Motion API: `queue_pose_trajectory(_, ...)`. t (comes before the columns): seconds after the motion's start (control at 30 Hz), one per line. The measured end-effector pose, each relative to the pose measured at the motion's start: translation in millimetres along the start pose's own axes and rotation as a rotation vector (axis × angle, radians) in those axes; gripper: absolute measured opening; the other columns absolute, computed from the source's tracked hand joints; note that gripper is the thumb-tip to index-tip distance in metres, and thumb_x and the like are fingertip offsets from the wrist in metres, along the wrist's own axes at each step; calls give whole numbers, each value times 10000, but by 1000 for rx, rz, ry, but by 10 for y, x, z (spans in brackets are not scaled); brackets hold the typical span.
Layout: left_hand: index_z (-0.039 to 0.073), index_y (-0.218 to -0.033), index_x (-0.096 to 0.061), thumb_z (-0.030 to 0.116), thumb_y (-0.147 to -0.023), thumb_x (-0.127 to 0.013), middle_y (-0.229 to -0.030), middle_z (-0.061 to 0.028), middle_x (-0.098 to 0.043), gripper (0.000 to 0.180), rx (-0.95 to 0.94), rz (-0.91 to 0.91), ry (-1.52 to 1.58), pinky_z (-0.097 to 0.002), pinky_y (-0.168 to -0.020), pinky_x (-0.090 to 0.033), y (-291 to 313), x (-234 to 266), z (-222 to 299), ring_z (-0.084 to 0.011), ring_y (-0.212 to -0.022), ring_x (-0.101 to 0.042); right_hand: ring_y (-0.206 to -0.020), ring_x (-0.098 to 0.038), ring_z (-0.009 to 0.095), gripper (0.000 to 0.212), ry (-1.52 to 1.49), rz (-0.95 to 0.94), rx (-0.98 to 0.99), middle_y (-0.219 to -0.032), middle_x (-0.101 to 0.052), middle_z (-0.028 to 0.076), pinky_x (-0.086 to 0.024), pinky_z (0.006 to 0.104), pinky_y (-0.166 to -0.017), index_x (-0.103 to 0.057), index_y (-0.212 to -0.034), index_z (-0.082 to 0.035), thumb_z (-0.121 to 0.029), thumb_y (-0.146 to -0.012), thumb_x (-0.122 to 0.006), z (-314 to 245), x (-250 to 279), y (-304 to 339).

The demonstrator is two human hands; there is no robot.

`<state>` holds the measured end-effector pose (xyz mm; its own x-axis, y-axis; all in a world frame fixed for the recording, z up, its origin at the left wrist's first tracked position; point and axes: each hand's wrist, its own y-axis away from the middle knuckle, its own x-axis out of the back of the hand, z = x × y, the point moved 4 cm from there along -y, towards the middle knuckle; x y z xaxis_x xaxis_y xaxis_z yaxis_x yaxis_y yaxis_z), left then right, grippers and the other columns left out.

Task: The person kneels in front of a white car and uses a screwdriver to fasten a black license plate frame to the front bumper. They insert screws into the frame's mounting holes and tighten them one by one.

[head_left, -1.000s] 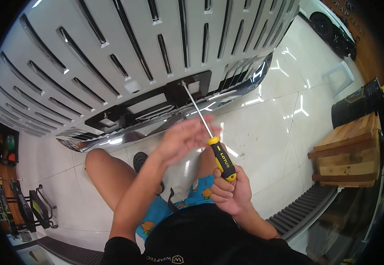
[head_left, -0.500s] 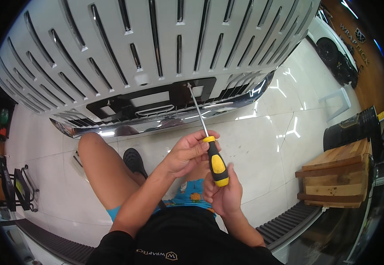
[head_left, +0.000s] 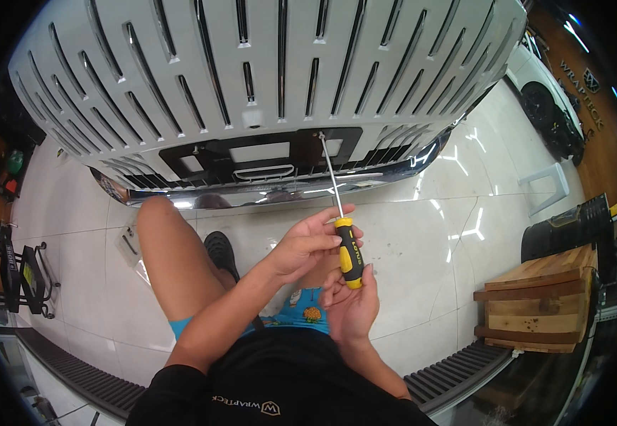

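Apparently light and rigid, the black-and-yellow, metal-shafted screwdriver (head_left: 349, 255) suits holding by its handle: my left fingers (head_left: 327, 243) pinch near the top; my right fingers (head_left: 331, 290) curl below, contact unclear.

The left forearm (head_left: 234, 298) rises from well left of the screwdriver (head_left: 349, 252); the left hand (head_left: 308, 245) pinches it near the handle's collar, thumb against its left side, fingers passing behind and showing on its right. The right forearm (head_left: 376, 369) comes from below it, the right hand (head_left: 351, 302) cupping its butt, fingers curled and thumb raised along its right. The left knee (head_left: 159, 213) bends well left of it.
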<state>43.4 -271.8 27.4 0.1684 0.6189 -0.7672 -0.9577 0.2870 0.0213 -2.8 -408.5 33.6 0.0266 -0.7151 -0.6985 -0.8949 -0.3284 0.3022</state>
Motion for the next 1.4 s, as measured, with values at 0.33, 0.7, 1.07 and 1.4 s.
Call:
queue_pose_trajectory(0.33, 17, -1515, -507, 168, -1012, -713, -1206, -35, -629, 564, 90, 255, -307, -294, -927, -515, -1, 202, -77, -105, -1061, -611, -947, -638, 148, 514, 1102, -77, 635, -1205, -615, 145, -534, 249, -712, -445, -1441, 26, 49, -963, -635, -202, -56, 88)
queue_pose_trajectory(0.7, -2, -1652, -225, 190, -1031, -608, -1420, -239, -617, 753, 125, -231, 23, -361, -1061, -504, 165, 162, 204, -277, -1262, -648, -968, -675, 236, 399, -96, -161, -139, -1277, -646, 192, -561, 338, -828, -478, -1412, -7, -267, -1113, -432, 24, -151, 61)
queue_pose_trajectory(1.07, 18, -1462, -539, 292, -1004, -731, -1112, -69, -701, 568, 83, 287, -484, -276, -929, -491, 97, 101, 106, -125, -1078, -647, -589, -513, 74, 355, 536, -62, 142, -977, -642, 155, -426, 253, -512, -412, -1314, -39, -140, -1038, -611, -46, -150, 109)
queue_pose_trajectory(1.4, -23, -1463, -545, 206, -1032, -671, -1242, -172, -720, 504, 77, -92, -122, -316, -998, -506, 92, 168, 262, -181, -1120, -682, -575, -520, 118, 312, 74, -58, -93, -1019, -652, 184, -417, 256, -484, -476, -1297, -29, -246, -1075, -450, -9, -108, 82)
